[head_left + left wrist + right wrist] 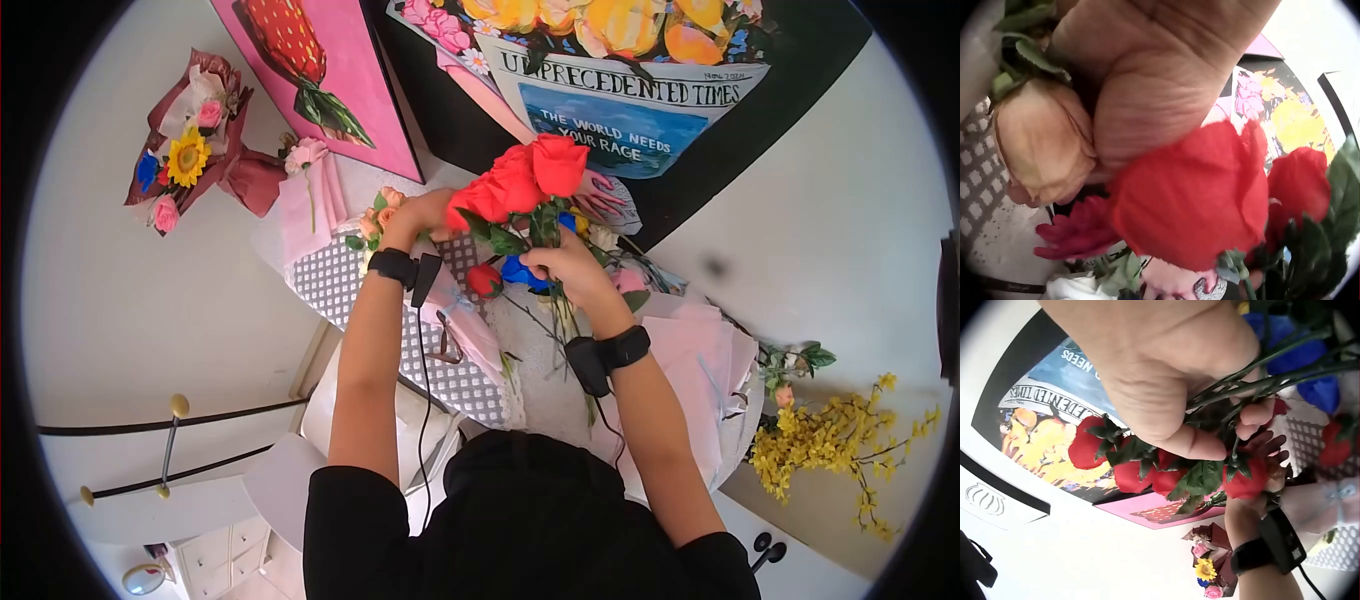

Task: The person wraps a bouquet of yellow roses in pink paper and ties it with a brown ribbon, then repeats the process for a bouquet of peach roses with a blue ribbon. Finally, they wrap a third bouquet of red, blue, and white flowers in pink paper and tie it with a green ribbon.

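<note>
Red roses [515, 188]: held up over the worktop [532, 350], between the hands; long axis running from blooms at the far side to stems at the near side.
Right hand [577, 268]: pinching the stems [1272, 381] between thumb and fingers, just near of the blooms; closer to those stems than the other.
Left hand [425, 212]: just left of the leftmost bloom, beside the peach roses [388, 215]; fingers mostly hidden, so cannot tell whether spread or gripping.
Pink-wrapped bouquet [465, 328]: lying near and left, over the patterned cloth [332, 280].
</note>
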Demonstrator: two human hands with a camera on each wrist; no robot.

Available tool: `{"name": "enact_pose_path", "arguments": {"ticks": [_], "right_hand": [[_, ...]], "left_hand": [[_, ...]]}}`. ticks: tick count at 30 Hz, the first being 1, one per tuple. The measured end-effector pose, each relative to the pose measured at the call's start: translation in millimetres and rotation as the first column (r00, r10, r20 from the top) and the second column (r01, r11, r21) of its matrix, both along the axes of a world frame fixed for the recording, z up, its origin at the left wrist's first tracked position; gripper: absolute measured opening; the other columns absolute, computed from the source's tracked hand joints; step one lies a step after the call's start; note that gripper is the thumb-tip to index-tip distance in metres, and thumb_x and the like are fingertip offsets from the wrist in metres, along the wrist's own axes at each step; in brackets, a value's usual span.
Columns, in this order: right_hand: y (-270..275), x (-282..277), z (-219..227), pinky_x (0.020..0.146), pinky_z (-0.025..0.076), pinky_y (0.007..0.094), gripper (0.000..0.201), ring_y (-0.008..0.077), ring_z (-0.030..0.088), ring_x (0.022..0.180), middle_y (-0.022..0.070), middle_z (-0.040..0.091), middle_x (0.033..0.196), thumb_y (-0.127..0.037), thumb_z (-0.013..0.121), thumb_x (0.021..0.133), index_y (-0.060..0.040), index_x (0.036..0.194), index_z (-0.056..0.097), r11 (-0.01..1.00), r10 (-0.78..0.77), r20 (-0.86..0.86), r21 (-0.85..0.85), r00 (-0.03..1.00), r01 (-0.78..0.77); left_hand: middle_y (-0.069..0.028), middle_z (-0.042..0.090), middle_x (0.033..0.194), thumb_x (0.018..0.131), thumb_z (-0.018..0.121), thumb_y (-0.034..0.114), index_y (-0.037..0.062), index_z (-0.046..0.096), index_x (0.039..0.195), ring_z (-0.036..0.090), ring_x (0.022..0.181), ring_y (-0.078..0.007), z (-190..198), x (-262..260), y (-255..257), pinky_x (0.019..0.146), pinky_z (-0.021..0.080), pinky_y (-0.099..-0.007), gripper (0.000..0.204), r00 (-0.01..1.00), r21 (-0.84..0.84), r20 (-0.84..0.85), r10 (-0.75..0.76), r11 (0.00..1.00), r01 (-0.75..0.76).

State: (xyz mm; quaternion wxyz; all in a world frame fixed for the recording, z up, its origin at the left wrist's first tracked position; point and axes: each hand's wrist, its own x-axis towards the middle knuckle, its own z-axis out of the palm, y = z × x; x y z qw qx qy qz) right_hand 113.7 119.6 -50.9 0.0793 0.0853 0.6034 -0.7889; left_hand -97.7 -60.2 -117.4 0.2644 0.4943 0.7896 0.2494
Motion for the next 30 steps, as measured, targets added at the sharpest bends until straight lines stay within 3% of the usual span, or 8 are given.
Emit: {"name": "enact_pose_path", "arguments": {"ticks": [1,6,8,15,20,23,27,30], "right_hand": [[0,6,12,0.046,0.030,0.0216,0.021,0.0081,0.043,0.051,0.0022,0.053,0.064,-0.004,0.059,0.071,-0.0034,0.091,0.055,0.997,-0.063,0.005,-0.041,0.998,0.064],[11,17,12,0.046,0.030,0.0219,0.012,0.0080,0.044,0.052,0.0006,0.051,0.062,-0.002,0.062,0.070,-0.0045,0.080,0.056,0.976,-0.214,-0.045,-0.041,0.976,0.213],[11,23,28,0.048,0.031,0.0220,0.013,0.0087,0.046,0.054,0.0006,0.051,0.063,-0.002,0.065,0.071,-0.0048,0.079,0.055,0.965,-0.262,-0.123,-0.039,0.957,0.259],[10,35,24,0.052,0.036,0.0257,0.016,0.0102,0.051,0.058,0.0012,0.054,0.065,-0.004,0.066,0.074,-0.0044,0.084,0.054,0.960,-0.265,-0.274,0.010,0.925,0.278],[15,52,39,0.060,0.045,0.0275,0.024,0.0120,0.055,0.064,0.0029,0.058,0.076,-0.003,0.068,0.073,-0.0036,0.093,0.055,0.961,-0.257,-0.308,0.023,0.916,0.277],[21,62,55,0.066,0.046,0.0281,0.029,0.0126,0.056,0.074,0.0028,0.059,0.087,-0.005,0.070,0.072,-0.0032,0.098,0.055,0.898,-0.359,-0.383,0.106,0.851,0.427],[45,64,64,0.078,0.044,0.0294,0.041,0.0141,0.055,0.089,0.0030,0.058,0.098,-0.004,0.070,0.071,-0.0031,0.109,0.053,0.876,-0.376,-0.361,0.161,0.853,0.454],[54,73,90,0.082,0.044,0.0320,0.042,0.0175,0.056,0.090,0.0065,0.058,0.100,-0.003,0.066,0.073,-0.0016,0.112,0.051,0.907,-0.411,-0.387,-0.081,0.825,0.414]], "left_hand": [[-0.0138,0.065,0.087,0.067,0.055,0.006,0.0027,0.063,0.097,0.062,0.078,-0.0248,5,-2,2,0.064,0.048,-0.0336,0.030,0.993,-0.317,-0.026,-0.118,0.943,0.104],[-0.0137,0.065,0.076,0.060,0.067,0.023,0.0030,0.067,0.082,0.063,0.072,-0.0241,2,46,26,0.061,0.048,-0.0339,0.030,0.994,-0.439,-0.058,-0.095,0.897,0.060],[-0.0143,0.064,0.072,0.058,0.069,0.028,0.0029,0.068,0.078,0.063,0.068,-0.0250,21,68,41,0.060,0.048,-0.0345,0.032,0.999,-0.687,-0.020,0.040,0.725,-0.043],[-0.0136,0.065,0.077,0.058,0.069,0.030,0.0049,0.066,0.089,0.063,0.071,-0.0252,15,80,41,0.062,0.047,-0.0362,0.040,0.971,-0.579,-0.080,-0.223,0.804,0.137],[-0.0103,0.059,0.076,0.067,0.062,0.021,0.0023,0.058,0.078,0.056,0.075,-0.0256,109,90,31,0.068,0.042,-0.0343,0.022,0.972,-0.320,-0.153,-0.177,0.940,0.121],[-0.0117,0.057,0.090,0.071,0.058,0.002,0.0001,0.052,0.079,0.055,0.078,-0.0243,161,100,31,0.068,0.044,-0.0347,0.010,0.971,0.184,-0.223,-0.090,0.974,0.133],[-0.0124,0.056,0.086,0.074,0.056,-0.001,0.0016,0.050,0.077,0.055,0.072,-0.0307,215,142,68,0.062,0.046,-0.0329,0.008,0.934,0.696,-0.218,0.282,0.716,-0.054],[-0.0128,0.057,0.094,0.074,0.056,-0.001,0.0007,0.049,0.078,0.056,0.072,-0.0293,211,153,108,0.061,0.047,-0.0318,0.009,0.824,0.892,-0.347,0.448,0.429,0.143]]}}
